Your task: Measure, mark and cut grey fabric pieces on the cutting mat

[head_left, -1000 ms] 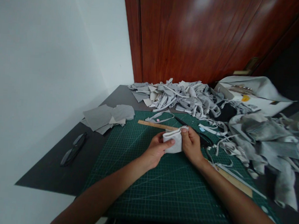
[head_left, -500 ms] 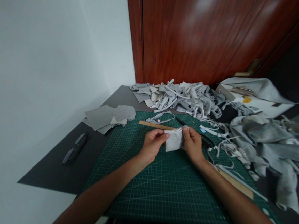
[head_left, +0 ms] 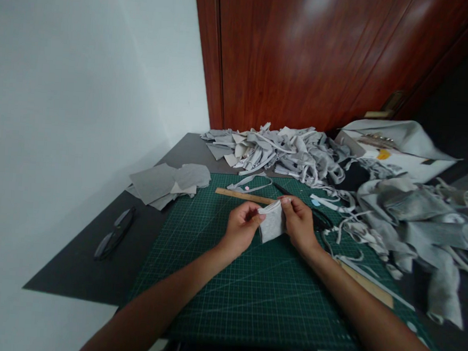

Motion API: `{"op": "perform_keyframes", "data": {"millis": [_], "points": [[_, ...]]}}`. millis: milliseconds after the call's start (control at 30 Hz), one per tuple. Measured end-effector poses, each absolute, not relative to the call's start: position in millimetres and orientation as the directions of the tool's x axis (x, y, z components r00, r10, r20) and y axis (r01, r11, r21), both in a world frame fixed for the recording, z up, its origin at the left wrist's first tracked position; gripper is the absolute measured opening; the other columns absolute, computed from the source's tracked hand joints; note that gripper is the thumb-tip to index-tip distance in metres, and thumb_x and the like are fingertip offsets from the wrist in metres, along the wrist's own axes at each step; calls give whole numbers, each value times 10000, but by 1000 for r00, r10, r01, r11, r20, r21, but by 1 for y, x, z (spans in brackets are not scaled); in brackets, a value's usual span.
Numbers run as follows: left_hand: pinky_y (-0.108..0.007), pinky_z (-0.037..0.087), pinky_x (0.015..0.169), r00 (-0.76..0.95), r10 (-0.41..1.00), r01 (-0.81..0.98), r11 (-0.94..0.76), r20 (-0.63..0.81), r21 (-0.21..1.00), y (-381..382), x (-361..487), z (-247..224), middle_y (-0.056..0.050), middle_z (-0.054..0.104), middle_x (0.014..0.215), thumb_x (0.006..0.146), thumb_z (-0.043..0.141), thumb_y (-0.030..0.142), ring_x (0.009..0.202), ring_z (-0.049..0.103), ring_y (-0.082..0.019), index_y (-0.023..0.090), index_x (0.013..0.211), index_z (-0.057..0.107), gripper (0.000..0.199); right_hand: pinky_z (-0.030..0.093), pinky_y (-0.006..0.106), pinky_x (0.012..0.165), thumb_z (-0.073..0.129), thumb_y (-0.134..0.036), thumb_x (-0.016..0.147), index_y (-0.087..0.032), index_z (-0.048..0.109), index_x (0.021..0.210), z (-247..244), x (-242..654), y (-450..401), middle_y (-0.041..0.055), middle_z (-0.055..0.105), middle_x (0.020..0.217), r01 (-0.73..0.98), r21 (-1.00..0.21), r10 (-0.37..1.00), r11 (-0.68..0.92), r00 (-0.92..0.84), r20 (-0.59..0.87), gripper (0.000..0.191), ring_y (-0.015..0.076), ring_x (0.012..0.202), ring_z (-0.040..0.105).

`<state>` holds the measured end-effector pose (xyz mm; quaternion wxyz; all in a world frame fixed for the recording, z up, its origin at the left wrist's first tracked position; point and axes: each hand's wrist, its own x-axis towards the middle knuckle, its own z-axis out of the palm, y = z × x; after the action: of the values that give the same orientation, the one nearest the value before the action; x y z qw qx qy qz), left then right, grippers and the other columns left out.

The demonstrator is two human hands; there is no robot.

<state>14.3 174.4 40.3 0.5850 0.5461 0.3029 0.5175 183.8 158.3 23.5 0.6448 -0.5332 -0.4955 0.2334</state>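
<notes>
A small folded piece of grey fabric [head_left: 272,223] is stretched between my two hands above the green cutting mat [head_left: 249,299]. Its upper edge shows several pale layers. My left hand [head_left: 243,224] pinches the left end of that edge between thumb and fingers. At the other end, my right hand [head_left: 298,221] grips the top corner, its thumb on the near side. Just behind the fabric lies a wooden ruler [head_left: 240,195], partly covered by it. Black-handled scissors [head_left: 322,220] rest on the mat beside my right hand, partly hidden by it.
Flat grey fabric pieces [head_left: 153,183] and eyeglasses [head_left: 114,234] lie on the left. A heap of fabric scraps [head_left: 276,149] runs along the back. More scraps [head_left: 419,220] and a white box [head_left: 403,155] fill the right, near a second wooden ruler [head_left: 370,285].
The fabric has tilted, its left end now lower and its right end slightly higher. Both hands keep their hold on it. The whole view has shifted slightly.
</notes>
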Motion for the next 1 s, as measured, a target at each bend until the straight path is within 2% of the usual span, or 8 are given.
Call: {"op": "perform_keyframes", "data": {"millis": [167, 367, 500, 567, 667, 800, 900, 1000], "points": [[-245, 428, 644, 249, 964, -320, -8, 92, 948, 174, 16, 36, 27, 626, 692, 719, 860, 428, 652, 532, -121, 185, 744, 619, 342, 400, 294, 640, 541, -583, 977, -228, 590, 782, 23, 177, 155, -23, 569, 711, 302, -905, 787, 299, 458, 413, 408, 177, 691, 502], [-274, 473, 663, 336, 936, -429, 251, -105, 868, 173, 16, 37, 5, 642, 711, 619, 927, 434, 667, 587, -135, 175, 731, 612, 423, 396, 317, 650, 464, -597, 1011, -260, 491, 759, 25, 170, 150, -30, 517, 697, 393, -877, 789, 277, 427, 441, 421, 188, 692, 476], [-290, 489, 700, 363, 927, -472, 268, -92, 840, 173, 16, 40, -9, 655, 735, 592, 943, 414, 696, 610, -146, 166, 763, 642, 426, 391, 300, 610, 521, -644, 964, -261, 474, 743, 28, 169, 148, -43, 494, 672, 359, -881, 841, 308, 330, 428, 444, 173, 658, 463], [-276, 474, 679, 360, 930, -446, 244, -77, 861, 172, 15, 41, -4, 652, 733, 620, 929, 405, 674, 591, -134, 163, 776, 659, 395, 381, 284, 577, 690, -664, 836, -254, 505, 776, 30, 169, 148, -58, 501, 665, 317, -889, 861, 330, 285, 421, 453, 157, 625, 453], [-254, 454, 664, 322, 947, -395, 130, 4, 910, 171, 15, 43, 4, 658, 726, 641, 928, 398, 668, 576, -125, 165, 775, 675, 369, 398, 274, 571, 895, -579, 630, -232, 607, 846, 33, 168, 149, -46, 598, 698, 269, -908, 889, 320, 248, 386, 500, 150, 620, 495], [-262, 472, 693, 311, 943, -352, -1, 118, 936, 172, 13, 46, -23, 710, 770, 632, 943, 442, 722, 613, -151, 168, 780, 708, 390, 437, 289, 558, 915, -574, 609, -211, 680, 765, 39, 166, 149, 7, 679, 685, 104, -961, 942, 256, 196, 273, 460, 162, 589, 551], [-275, 489, 697, 393, 909, -363, 17, 137, 932, 175, 8, 50, -33, 715, 776, 636, 943, 489, 720, 626, -159, 167, 814, 739, 421, 412, 271, 492, 926, -625, 572, -222, 642, 706, 44, 168, 147, -17, 643, 598, -52, -977, 968, 209, 150, 199, 511, 143, 509, 514], [-285, 510, 704, 489, 859, -404, 72, 149, 912, 177, 1, 56, -32, 725, 801, 689, 923, 494, 718, 644, -162, 188, 972, 763, 446, 395, 257, 467, 942, -675, 494, -226, 617, 707, 49, 170, 143, -29, 630, 581, -162, -975, 987, 153, 77, 142, 594, 134, 481, 503]]}}
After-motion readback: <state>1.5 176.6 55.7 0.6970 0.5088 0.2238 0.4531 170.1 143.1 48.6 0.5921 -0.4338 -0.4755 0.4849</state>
